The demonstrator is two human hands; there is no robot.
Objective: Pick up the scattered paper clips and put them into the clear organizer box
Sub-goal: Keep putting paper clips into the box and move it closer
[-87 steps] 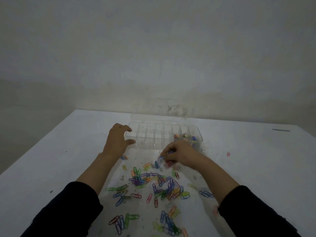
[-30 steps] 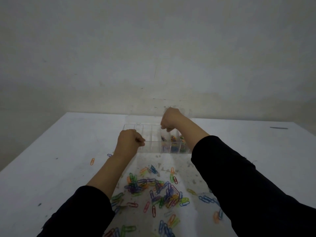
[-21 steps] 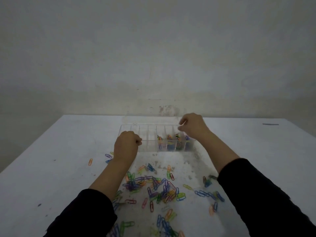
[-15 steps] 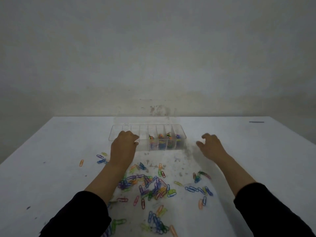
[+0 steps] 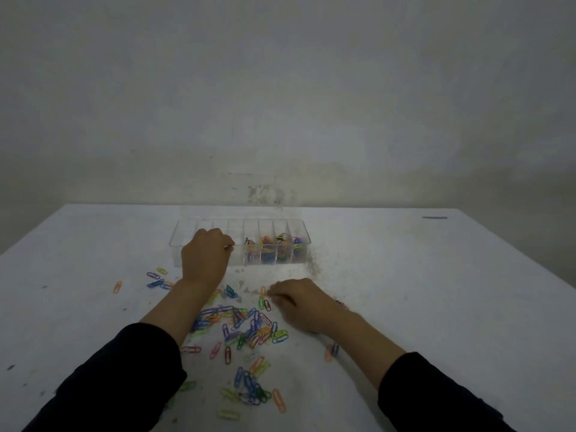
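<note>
White surface (image 5: 436,291) under dim light. Left hand (image 5: 204,257), fingers curled, steadies the box (image 5: 299,241). Right hand (image 5: 299,302) reaches into scattered clips (image 5: 249,328); its finger state cannot be told. Clips look light, stiff, slippery: best pinched by the edges.

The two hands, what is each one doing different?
The left hand is farther away, up at the clear organizer box, resting on its front edge; the right hand is nearer, low on the table beside the pile of paper clips. The left hand's fingers are curled over the box; the right hand's fingers reach toward loose clips. Both come out of dark sleeves.
</note>
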